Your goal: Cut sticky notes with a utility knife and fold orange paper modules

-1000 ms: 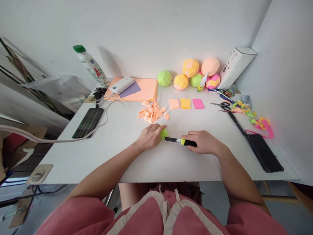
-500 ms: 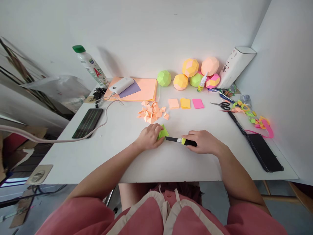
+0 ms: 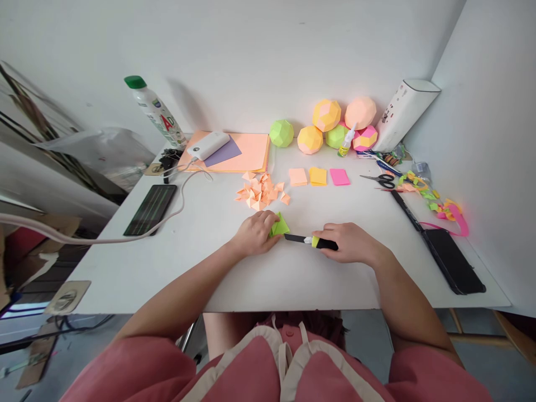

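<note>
My left hand (image 3: 258, 233) is closed on a folded piece of green paper (image 3: 281, 224), its fingers covering the paper's left part. In my right hand (image 3: 350, 242) is a utility knife (image 3: 324, 244) with a black and yellow handle. Its dark blade points left, the tip at or very close to the paper's lower right corner; whether they touch I cannot tell. Just beyond my left hand lies a pile of folded peach paper pieces (image 3: 260, 191). Behind my hands are small stacks of peach (image 3: 297, 177), yellow (image 3: 317, 177) and pink paper squares (image 3: 339, 177).
Several paper balls (image 3: 326, 115) and a glue bottle (image 3: 346, 140) stand along the wall. Scissors (image 3: 380, 180), paper scraps (image 3: 433, 195) and a black case (image 3: 454, 261) lie at right. At left are a phone (image 3: 151, 210), a cable, a power bank (image 3: 208, 146) and a white bottle (image 3: 161, 117).
</note>
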